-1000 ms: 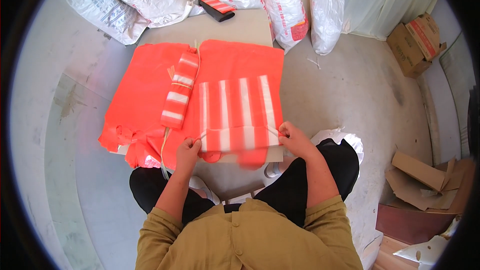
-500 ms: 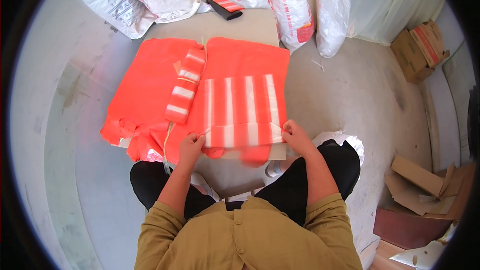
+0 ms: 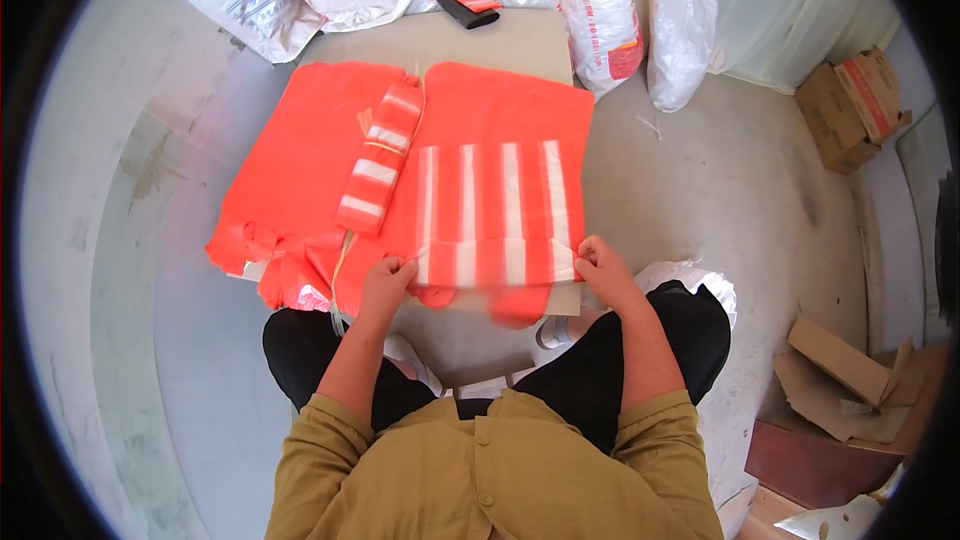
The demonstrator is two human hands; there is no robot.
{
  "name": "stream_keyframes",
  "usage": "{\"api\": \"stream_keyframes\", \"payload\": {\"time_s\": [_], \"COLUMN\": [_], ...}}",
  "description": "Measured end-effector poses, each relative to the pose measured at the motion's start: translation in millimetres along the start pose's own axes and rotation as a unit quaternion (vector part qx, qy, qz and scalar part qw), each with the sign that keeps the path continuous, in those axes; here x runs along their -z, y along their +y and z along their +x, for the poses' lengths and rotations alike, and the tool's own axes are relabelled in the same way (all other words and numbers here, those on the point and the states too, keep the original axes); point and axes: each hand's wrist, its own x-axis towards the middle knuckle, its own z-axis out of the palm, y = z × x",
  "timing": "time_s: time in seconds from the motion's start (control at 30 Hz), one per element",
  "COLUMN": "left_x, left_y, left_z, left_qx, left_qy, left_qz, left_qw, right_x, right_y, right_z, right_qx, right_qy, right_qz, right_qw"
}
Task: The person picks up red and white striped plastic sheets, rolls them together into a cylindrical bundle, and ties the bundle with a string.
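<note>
A thin orange-red plastic bag with white stripes (image 3: pixel 492 195) lies spread over the right-hand pile of plain red plastic sheets (image 3: pixel 505 100). Its near edge is folded over into a band. My left hand (image 3: pixel 388 282) pinches the left end of that band, and my right hand (image 3: pixel 604 270) pinches the right end. Below the band, red flaps (image 3: pixel 520 305) hang, blurred. To the left, a striped roll (image 3: pixel 378 160) tied with a thin band lies slantwise on another red pile (image 3: pixel 300 140).
A pale board (image 3: pixel 500 40) lies under the piles, with a black and striped folded bundle (image 3: pixel 465 2) at its far end. White sacks (image 3: pixel 595 30) line the back. Cardboard boxes (image 3: pixel 850 115) stand at the right, and an opened carton (image 3: pixel 850 385) lies nearer.
The whole view has shifted slightly, with the piles now a little higher and further right. Both hands still pinch the band's ends; the fold itself looks nearly the same.
</note>
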Motion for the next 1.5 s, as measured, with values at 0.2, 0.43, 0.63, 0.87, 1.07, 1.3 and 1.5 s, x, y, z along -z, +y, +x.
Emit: {"api": "stream_keyframes", "payload": {"time_s": [0.2, 0.43, 0.63, 0.87, 1.07, 1.3, 1.5], "left_x": [-0.3, 4.6, 9.9, 0.2, -2.7, 4.2, 13.2], "left_y": [-1.0, -7.3, -25.7, -8.4, -0.3, 14.8, 36.2], "left_z": [-2.2, -5.1, -11.7, -30.0, -26.6, -26.9, -30.8], "left_qx": [-0.028, -0.019, -0.151, -0.266, -0.282, -0.269, -0.349], "left_qy": [0.024, 0.023, -0.055, 0.035, 0.060, 0.043, 0.040], "left_qz": [0.025, -0.034, -0.023, 0.187, 0.249, 0.237, 0.270], "left_qw": [0.999, 0.999, 0.987, 0.945, 0.924, 0.933, 0.896], "right_x": [7.7, 12.8, 10.6, 2.6, 0.5, 5.7, 21.7], "right_y": [0.6, -24.9, -26.2, -37.2, -35.7, -40.0, -36.4], "right_z": [-4.8, -18.7, -20.4, -25.8, -22.6, -18.7, -17.8], "right_qx": [0.032, -0.025, 0.075, 0.178, 0.242, 0.245, 0.245], "right_qy": [-0.028, -0.083, -0.080, -0.012, 0.057, 0.059, 0.047], "right_qz": [-0.049, -0.052, -0.112, -0.281, -0.315, -0.314, -0.261], "right_qw": [0.998, 0.995, 0.988, 0.943, 0.916, 0.915, 0.933]}}
